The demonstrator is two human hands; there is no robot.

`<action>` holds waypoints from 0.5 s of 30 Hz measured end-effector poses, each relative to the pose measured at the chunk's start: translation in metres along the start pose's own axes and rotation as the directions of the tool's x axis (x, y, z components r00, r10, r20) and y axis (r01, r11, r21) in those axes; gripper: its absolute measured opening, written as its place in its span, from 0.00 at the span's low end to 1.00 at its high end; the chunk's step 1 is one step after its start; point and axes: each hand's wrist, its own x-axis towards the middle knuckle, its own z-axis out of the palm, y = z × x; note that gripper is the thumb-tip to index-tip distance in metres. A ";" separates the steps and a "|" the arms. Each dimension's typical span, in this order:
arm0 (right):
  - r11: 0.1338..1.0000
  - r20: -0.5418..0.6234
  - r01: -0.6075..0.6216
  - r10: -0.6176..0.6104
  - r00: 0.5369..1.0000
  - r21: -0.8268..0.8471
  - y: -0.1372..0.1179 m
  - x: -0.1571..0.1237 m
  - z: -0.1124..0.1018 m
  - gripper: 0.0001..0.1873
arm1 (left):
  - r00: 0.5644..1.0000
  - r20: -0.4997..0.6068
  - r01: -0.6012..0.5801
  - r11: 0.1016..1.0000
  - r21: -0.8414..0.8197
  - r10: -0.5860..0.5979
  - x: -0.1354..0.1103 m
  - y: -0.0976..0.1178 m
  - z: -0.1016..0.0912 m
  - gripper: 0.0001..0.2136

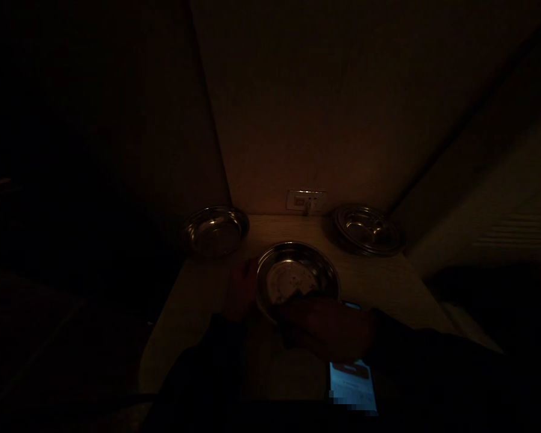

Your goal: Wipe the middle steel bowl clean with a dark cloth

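Note:
The room is very dark. A shiny round metal bowl with small marks on its bottom is at the middle of the table, tilted slightly towards me. My left hand is closed on its left rim, most fingers hidden in shadow. Across the bowl's near right side reaches my right hand, closed on a dark cloth pressed to the inside near the front rim. The cloth's outline is hard to make out. Below my right hand lies a phone with its screen lit, partly covered by the hand and sleeve.
Another metal bowl stands at the table's back left corner. A stack of metal dishes sits at the back right. Behind the pale wooden table, a wall socket has a plug in it. Walls close off the back and right.

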 end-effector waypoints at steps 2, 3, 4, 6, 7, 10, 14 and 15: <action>0.995 -0.148 -0.087 0.093 0.985 0.042 -0.008 0.026 0.015 0.17 | 0.999 -0.040 0.017 1.000 0.020 -0.016 -0.004 0.000 0.001 0.20; 0.992 -0.179 -0.112 0.120 0.977 0.051 -0.011 0.036 0.021 0.18 | 0.998 -0.063 0.029 0.999 0.032 -0.027 -0.006 0.000 0.001 0.19; 0.990 -0.200 -0.131 0.140 0.970 0.057 -0.013 0.042 0.025 0.19 | 0.996 -0.083 0.041 0.998 0.042 -0.037 -0.008 0.000 0.001 0.19; 0.989 -0.197 -0.132 0.142 0.970 0.062 -0.014 0.041 0.026 0.20 | 0.994 -0.100 0.054 0.997 0.052 -0.048 -0.010 0.000 0.000 0.20; 0.991 -0.175 -0.119 0.128 0.976 0.060 -0.014 0.033 0.023 0.20 | 0.994 -0.097 0.054 0.997 0.051 -0.049 -0.010 0.000 0.000 0.20; 0.994 -0.069 -0.112 0.112 0.991 0.009 -0.011 0.003 0.008 0.19 | 0.997 -0.066 0.033 0.999 0.017 -0.031 -0.011 0.000 0.001 0.20; 0.997 0.018 -0.077 0.077 0.997 0.006 -0.008 0.003 0.001 0.18 | 0.999 -0.048 0.025 1.000 -0.016 -0.026 -0.013 0.001 0.002 0.20; 0.999 -0.007 -0.038 0.038 0.999 0.031 -0.007 0.012 0.004 0.20 | 0.998 -0.053 0.036 0.999 -0.009 -0.036 -0.014 0.002 0.002 0.20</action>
